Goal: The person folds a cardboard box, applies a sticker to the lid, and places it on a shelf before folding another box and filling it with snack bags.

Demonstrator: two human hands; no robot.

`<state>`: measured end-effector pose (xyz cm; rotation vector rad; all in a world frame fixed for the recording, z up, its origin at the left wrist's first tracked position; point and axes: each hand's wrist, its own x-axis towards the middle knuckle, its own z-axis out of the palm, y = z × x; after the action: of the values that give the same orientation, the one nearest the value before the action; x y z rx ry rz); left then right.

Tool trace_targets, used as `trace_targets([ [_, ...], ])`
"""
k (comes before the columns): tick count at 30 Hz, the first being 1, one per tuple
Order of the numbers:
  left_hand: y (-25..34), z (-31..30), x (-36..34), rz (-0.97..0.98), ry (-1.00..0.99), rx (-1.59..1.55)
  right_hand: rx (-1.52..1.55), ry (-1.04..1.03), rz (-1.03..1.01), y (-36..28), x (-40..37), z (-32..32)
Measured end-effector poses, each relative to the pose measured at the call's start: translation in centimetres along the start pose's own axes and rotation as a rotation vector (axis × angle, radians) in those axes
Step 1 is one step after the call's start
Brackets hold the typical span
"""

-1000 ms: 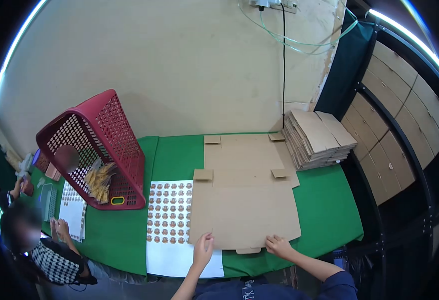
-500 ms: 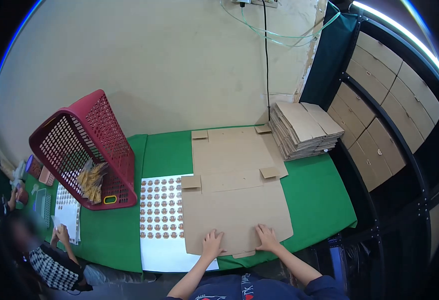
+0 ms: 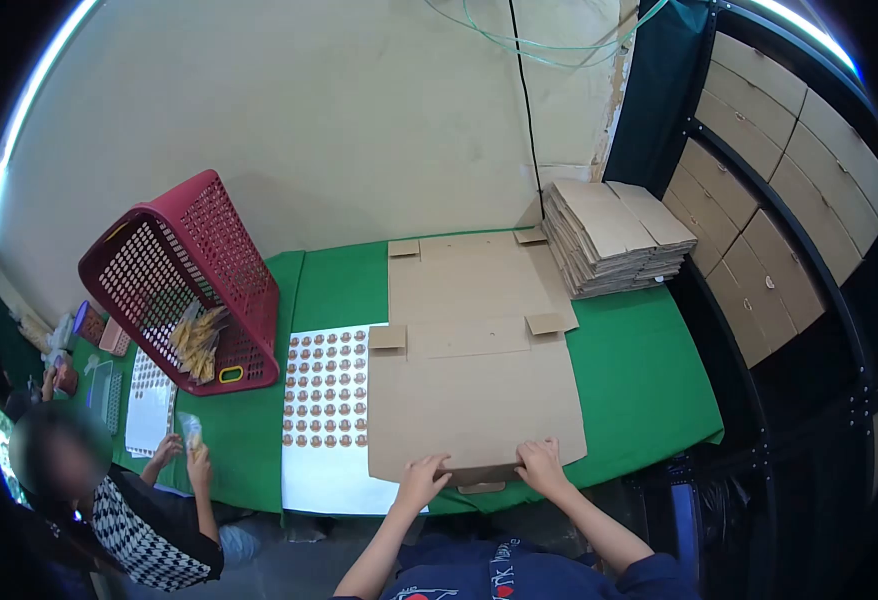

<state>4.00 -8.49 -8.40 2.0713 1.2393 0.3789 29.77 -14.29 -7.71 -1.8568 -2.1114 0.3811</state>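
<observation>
A flat brown cardboard sheet (image 3: 479,400) with small folded flaps lies over a second cardboard sheet (image 3: 474,285) on the green table. The near edge of the top sheet is bent up between my hands. My left hand (image 3: 422,480) grips that edge on the left, fingers curled over it. On the right, my right hand (image 3: 542,466) holds the same edge with its fingers bent. A white sheet of round stickers (image 3: 325,390) lies left of the cardboard, partly under it.
A red plastic basket (image 3: 249,290) with bagged yellow items lies tipped on its side at left. Another person (image 3: 139,530) sits at the left, holding a small clear bag (image 3: 192,432). Stacked cardboard (image 3: 614,240) stands back right, beside a dark rack (image 3: 809,260) of boxes.
My hands have curled round the near cardboard edge, which is now bent upward. The other person's hands have moved right and hold a clear bag. The whole view has shifted slightly.
</observation>
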Motion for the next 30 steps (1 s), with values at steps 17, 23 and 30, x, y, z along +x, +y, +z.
trace_targets([
  [17,0.3,8.0,-8.6,0.126,-0.069,0.151,1.754,0.268,1.055,8.9,-7.6,6.6],
  [23,-0.1,8.4,-8.5,0.126,-0.056,0.135,1.66,0.51,0.962,7.4,-4.9,4.9],
  [30,0.0,8.0,-8.5,0.122,-0.051,0.116,1.75,0.153,0.97,11.2,-4.5,3.9],
])
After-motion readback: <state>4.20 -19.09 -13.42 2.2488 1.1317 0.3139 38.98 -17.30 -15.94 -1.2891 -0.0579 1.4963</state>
